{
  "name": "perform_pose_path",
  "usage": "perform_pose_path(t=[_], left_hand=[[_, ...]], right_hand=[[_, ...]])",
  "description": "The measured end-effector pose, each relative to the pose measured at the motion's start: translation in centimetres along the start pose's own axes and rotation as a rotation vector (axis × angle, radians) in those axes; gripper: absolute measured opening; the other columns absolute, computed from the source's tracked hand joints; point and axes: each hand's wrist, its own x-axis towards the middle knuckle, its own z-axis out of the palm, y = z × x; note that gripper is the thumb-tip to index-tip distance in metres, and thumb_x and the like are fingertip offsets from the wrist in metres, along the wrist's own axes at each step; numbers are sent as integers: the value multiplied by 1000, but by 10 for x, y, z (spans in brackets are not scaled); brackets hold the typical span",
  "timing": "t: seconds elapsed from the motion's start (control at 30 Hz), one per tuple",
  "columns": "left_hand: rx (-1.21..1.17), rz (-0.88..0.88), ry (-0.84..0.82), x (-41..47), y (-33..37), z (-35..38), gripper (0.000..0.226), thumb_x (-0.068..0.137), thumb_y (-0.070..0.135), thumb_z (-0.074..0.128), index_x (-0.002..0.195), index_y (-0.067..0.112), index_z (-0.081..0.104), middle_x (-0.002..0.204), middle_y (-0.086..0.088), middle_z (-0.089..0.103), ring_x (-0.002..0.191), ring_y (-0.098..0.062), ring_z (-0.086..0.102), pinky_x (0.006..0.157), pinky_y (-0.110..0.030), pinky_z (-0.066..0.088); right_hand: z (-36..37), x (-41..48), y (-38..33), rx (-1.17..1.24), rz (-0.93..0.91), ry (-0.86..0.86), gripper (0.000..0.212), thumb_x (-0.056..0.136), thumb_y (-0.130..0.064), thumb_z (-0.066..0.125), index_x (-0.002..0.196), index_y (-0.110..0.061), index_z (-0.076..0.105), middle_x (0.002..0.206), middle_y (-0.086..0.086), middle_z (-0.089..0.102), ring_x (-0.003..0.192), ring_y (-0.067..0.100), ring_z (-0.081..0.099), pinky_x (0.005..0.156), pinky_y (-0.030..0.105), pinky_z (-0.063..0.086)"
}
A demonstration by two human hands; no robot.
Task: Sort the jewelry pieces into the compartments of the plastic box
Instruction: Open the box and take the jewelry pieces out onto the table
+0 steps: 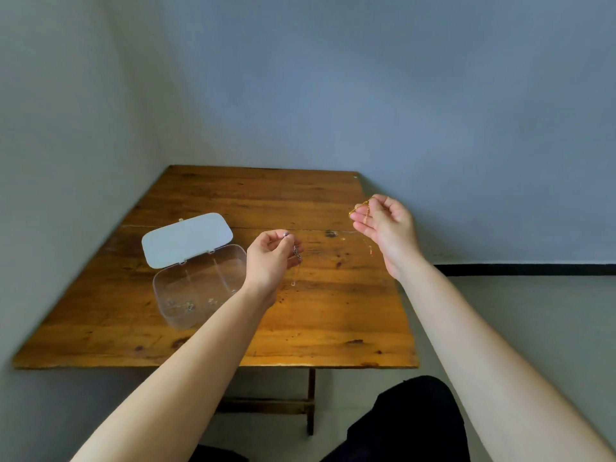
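A clear plastic box (160, 288) with its lid (186, 240) swung open stands on the left part of the wooden table (333, 328). A few small silver pieces (190, 305) lie in its near compartments. My left hand (271, 258) is raised just right of the box, pinching a thin silver chain (296, 258) that hangs down from the fingertips. Further right and higher, my right hand (386, 225) holds a gold chain (361, 208) draped over its fingers, with a thin strand (370, 248) dangling below.
The table sits in a corner, with walls at the left and back. Its right and near edges drop to a grey floor. My dark-clothed knee (410, 421) shows below the near edge.
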Motion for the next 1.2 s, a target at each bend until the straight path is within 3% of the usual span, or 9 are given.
perform_pose_path(t=[0.2,0.33,0.5,0.67,0.73,0.8,0.93,1.07,1.2], left_hand=[[250,-131,39,-9,-59,-2,8,94,19,64,101,15,65,92,-5,74,86,-21,70,74,-34,61],[706,73,34,-11,-77,-19,16,95,26,63,109,20,66,97,3,69,83,-11,63,69,-23,51],[951,241,-15,-13,-80,-30,23,95,27,63,114,17,70,105,0,68,89,-14,60,77,-29,52],[996,382,-2,-20,-89,-33,20,92,18,66,111,15,73,105,-3,69,79,-14,58,73,-26,48],[1009,406,-8,-20,-92,-32,20,92,16,66,111,14,72,106,-3,69,82,-17,61,75,-27,48],[1010,407,-9,-20,-93,-31,22,92,15,64,114,14,71,108,-3,68,86,-18,63,76,-26,48],[1008,371,-33,-23,-91,-29,31,94,20,61,125,13,64,113,-3,65,92,-17,62,79,-28,52],[890,317,-105,-31,-82,-42,32,96,23,60,128,18,60,119,2,60,90,-6,59,80,-24,53],[880,436,-161,-34,-58,-70,24,95,21,60,119,23,63,112,8,59,92,-1,59,72,-14,51]], right_hand=[[-21,-11,18,-57,58,4,13,104,-20,50,113,-15,58,100,8,71,92,19,74,78,29,60],[-22,-17,38,-118,102,-26,9,104,-22,51,110,-22,57,100,6,71,90,15,73,74,26,59],[-22,-19,60,-201,136,-31,11,103,-26,52,112,-22,58,98,1,72,85,9,72,67,22,56],[-27,-21,84,-476,87,-42,11,102,-26,52,108,-24,61,94,-5,71,84,9,70,73,31,58],[-32,-25,98,-674,69,-87,12,100,-27,55,108,-26,64,94,-9,71,87,7,68,71,23,53],[-38,-29,112,-871,62,-160,16,99,-25,59,110,-25,69,103,-8,72,96,7,66,77,16,45],[-39,-34,125,-1015,38,-212,19,97,-19,61,110,-24,74,118,-1,66,110,16,59,92,22,39],[-33,-38,122,-1135,-57,-218,22,98,-18,58,112,-24,74,120,-1,66,112,18,60,88,25,45],[-15,-36,116,-1180,-141,-212,22,98,-21,57,113,-27,72,124,-3,64,112,18,59,73,24,43]])
